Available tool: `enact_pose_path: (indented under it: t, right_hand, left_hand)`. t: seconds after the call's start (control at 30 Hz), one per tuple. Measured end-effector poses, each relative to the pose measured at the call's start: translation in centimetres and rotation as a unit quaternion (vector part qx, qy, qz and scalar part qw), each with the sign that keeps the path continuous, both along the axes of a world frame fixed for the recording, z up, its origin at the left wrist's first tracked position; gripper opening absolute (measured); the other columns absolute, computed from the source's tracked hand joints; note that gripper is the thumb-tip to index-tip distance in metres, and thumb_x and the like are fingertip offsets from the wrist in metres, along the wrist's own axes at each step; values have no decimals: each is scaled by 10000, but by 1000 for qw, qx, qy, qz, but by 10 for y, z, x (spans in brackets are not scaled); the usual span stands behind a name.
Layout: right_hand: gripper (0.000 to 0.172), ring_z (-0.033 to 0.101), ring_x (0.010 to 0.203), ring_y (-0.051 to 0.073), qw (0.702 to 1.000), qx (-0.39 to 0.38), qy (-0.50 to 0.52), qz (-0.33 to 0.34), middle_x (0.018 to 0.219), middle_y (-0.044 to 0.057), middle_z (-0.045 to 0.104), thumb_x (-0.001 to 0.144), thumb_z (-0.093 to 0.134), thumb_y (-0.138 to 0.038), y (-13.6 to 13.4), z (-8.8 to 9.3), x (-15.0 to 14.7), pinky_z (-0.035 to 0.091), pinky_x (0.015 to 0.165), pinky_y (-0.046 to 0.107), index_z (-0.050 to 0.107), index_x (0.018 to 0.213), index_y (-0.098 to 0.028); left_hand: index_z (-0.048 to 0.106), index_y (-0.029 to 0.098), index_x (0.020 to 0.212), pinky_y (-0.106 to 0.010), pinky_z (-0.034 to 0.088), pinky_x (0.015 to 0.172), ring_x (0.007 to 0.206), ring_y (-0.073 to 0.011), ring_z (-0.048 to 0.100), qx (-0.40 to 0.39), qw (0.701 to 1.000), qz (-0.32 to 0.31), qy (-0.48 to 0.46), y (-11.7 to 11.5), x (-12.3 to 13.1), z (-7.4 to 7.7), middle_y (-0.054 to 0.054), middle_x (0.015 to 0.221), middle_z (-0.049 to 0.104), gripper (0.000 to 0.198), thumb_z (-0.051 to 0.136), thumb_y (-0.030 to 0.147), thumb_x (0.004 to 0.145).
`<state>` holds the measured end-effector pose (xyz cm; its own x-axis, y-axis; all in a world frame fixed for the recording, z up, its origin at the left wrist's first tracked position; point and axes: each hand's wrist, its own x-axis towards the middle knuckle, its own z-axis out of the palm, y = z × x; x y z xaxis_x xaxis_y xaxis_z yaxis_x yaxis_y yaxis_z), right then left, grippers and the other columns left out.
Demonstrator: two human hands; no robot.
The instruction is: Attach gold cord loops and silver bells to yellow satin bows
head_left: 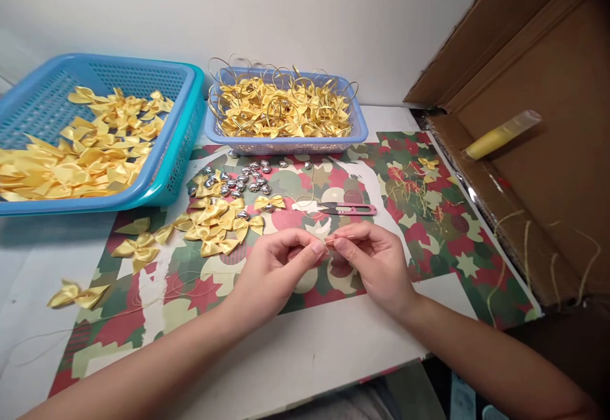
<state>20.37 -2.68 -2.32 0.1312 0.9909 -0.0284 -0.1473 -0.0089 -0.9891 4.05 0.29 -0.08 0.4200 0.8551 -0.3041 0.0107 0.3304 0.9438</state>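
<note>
My left hand (279, 267) and my right hand (381, 264) meet fingertip to fingertip above the patterned sheet. Thumb and forefinger are pinched on both. Between them runs a thin thread (344, 237); the fingers cover most of it. Just beyond the right hand lies a pair of pink-handled thread snips (352, 208), blades pointing left. Loose yellow satin bows (216, 223) are heaped beyond and left of the left hand. Silver bells or beads (255, 177) are scattered behind the bows, and one rests by a single bow (269, 203).
At the back stands a blue basket (286, 147) full of bows and gold wire rings. A larger blue basket (164, 178) of bows is on the left. Thread clippings (414, 188) lie right. A cardboard wall (534, 77) holding a yellow-filled tube (502, 135) bounds the right side.
</note>
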Motion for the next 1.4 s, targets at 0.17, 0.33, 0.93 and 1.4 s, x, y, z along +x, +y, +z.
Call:
enact_pose_path:
  t: [0.17, 0.33, 0.93, 1.4]
  right_hand:
    - [120, 693, 611, 147, 1000, 25, -11, -4, 737, 17, 751, 806, 773, -346, -3, 5, -3, 543, 441, 233, 720, 768, -245]
    - [34, 740, 702, 152, 998, 57, -23, -11, 767, 13, 764, 829, 750, -242, -5, 6, -3, 627, 609, 249, 726, 804, -240]
    - [182, 742, 786, 140, 987, 133, -93, -6, 817, 11, 771, 804, 705, -55, -6, 6, -2, 626, 680, 235, 732, 852, -229]
    - [160, 704, 869, 156, 970, 167, -177, 4, 903, 24, 745, 833, 691, -69, -4, 7, 6, 588, 760, 309, 704, 852, -228]
  left_hand:
    - [604, 165, 675, -205, 267, 432, 471, -72, 334, 31, 999, 19, 28, -5, 1, 3, 49, 535, 474, 264, 633, 354, 856]
    - [564, 163, 651, -200, 285, 430, 472, -75, 363, 46, 996, 33, 63, -6, 2, 3, 43, 529, 473, 254, 596, 332, 838]
    - [509, 177, 588, -190, 275, 407, 450, -67, 348, 100, 990, 48, 87, -7, 4, 6, 64, 489, 434, 247, 562, 256, 816]
    - [657, 194, 688, -368, 421, 978, 1245, -246, 477, 225, 964, 34, 140, 2, -8, 0, -110, 1112, 611, 233, 594, 286, 892]
